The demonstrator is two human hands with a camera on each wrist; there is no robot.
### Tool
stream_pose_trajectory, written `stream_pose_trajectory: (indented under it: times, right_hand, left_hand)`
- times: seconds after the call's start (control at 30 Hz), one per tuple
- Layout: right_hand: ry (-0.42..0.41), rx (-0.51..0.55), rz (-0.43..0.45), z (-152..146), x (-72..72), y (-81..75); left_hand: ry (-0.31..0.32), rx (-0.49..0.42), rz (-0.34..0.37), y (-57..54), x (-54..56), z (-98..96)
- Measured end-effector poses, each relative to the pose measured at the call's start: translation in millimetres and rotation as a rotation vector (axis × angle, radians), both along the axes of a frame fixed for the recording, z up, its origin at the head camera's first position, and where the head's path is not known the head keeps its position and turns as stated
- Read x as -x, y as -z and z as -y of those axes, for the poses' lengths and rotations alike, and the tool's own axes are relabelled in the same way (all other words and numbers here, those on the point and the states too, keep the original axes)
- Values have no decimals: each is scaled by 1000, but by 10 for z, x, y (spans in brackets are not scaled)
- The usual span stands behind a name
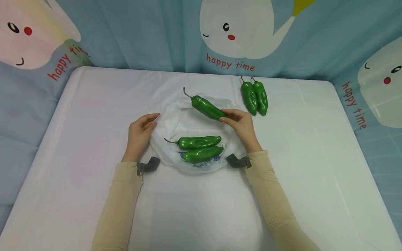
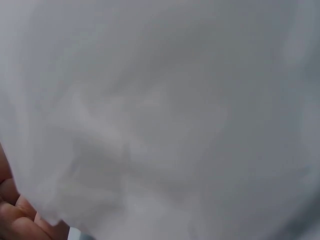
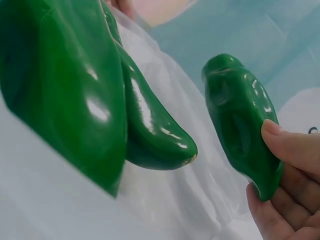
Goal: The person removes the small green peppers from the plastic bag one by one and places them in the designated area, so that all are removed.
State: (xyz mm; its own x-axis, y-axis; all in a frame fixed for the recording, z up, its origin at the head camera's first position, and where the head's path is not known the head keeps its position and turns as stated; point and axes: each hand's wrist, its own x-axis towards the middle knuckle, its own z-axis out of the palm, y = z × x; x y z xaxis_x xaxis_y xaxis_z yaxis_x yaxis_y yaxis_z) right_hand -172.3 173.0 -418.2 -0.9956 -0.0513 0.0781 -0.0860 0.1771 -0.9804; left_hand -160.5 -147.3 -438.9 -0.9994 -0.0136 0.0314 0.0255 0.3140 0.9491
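Note:
My right hand (image 1: 241,127) pinches a green pepper (image 1: 205,106) near its tip, between thumb and fingers. The pepper's long stem points to the far left, above the white plastic bag (image 1: 169,122). With its fingertips, my left hand (image 1: 139,136) grips the bag's left edge; in the left wrist view the bag (image 2: 175,125) covers most of the picture and the curled fingers (image 2: 20,220) show at the lower left. Two more green peppers lie side by side within the bag's outline, an upper pepper (image 1: 199,142) and a lower pepper (image 1: 202,154).
Another pair of green peppers (image 1: 249,98) lies together near the table's back edge, right of the bag. A white cloth covers the table (image 1: 314,167). Behind it hangs a blue curtain (image 1: 176,35) with printed cartoon figures. Dark wrist cameras (image 1: 149,164) sit by both sleeves.

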Motion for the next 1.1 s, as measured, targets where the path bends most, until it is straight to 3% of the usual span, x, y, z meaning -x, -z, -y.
stream_pose_trajectory:
  times: [0.2, 0.37, 1.1]
  right_hand:
    - [32, -9, -18, 16, -46, -135]
    - [73, 15, -35, -73, 30, 20]
    - [188, 63, -61, -200, 40, 9]
  left_hand:
    - [-4, 5, -1, 10, 6, -2]
    - [-4, 6, 1, 8, 8, -9]
    - [-11, 17, 17, 4, -3, -4]
